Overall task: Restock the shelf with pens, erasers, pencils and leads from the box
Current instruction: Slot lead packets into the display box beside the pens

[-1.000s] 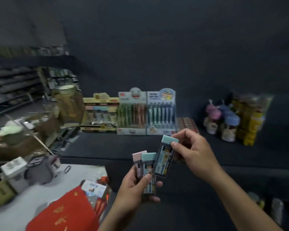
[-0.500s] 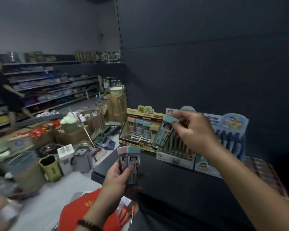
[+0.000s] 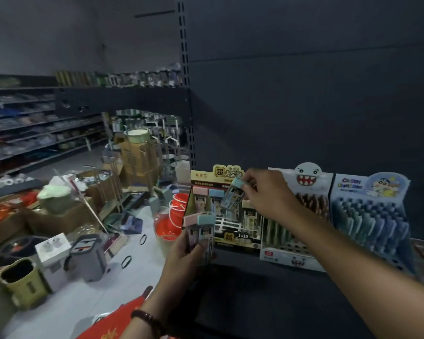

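Two small packs (image 3: 200, 232), one pink-capped and one teal-capped, stand upright in the grip of the left hand (image 3: 185, 258) at the lower middle of the frame, its thumb pressed across their fronts. Just right of centre, the right hand (image 3: 267, 194) pinches a third pack (image 3: 232, 196), teal-capped, by its top end and holds it tilted over the yellow-and-black display box (image 3: 238, 237) on the dark shelf (image 3: 267, 289). Whether these are leads or erasers I cannot tell. A few packs already stand in the box's back row with open slots in front, so the restocking looks partway done: this pack goes in, then two more. The pen displays (image 3: 367, 216) to the right look full.
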Demonstrator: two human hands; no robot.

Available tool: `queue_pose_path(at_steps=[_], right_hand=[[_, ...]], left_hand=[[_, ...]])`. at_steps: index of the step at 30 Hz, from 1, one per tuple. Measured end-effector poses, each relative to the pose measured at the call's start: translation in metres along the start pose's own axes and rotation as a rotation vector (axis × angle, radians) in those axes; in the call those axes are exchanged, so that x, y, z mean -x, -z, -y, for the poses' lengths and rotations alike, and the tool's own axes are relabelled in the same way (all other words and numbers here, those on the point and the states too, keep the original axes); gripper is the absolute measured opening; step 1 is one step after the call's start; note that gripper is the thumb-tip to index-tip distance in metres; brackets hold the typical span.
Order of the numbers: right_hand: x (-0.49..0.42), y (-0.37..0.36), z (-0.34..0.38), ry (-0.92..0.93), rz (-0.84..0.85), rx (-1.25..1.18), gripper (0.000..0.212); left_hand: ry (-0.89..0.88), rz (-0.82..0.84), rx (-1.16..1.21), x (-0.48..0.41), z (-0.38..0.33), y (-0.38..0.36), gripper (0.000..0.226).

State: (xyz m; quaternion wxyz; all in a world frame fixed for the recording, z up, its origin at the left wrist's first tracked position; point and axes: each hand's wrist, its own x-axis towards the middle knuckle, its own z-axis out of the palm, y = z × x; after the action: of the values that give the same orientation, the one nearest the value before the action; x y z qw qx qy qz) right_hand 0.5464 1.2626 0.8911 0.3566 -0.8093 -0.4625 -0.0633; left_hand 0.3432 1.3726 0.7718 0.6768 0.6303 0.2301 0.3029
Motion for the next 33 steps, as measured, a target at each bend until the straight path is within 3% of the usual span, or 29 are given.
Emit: queue_pose_path(at_steps=[12,21,33], right_hand=[[-0.016,-0.028,-0.003,-0.084,0.081,0.192,0.006],[-0.028,-0.03,0.003,-0.054,0.068,0.225,0.019],[-0.03,-0.048,-0.002,-0.013,0.084,0.416,0.003]], left_hand=[[-0.041,0.096,0.045,-0.033,0.006,0.009,0.036],[-0.009,0.069,0.102,-0.03,0.008,0.016,0.034],[0.004,0.07,0.1,-0.031,0.009,0.017,0.034]])
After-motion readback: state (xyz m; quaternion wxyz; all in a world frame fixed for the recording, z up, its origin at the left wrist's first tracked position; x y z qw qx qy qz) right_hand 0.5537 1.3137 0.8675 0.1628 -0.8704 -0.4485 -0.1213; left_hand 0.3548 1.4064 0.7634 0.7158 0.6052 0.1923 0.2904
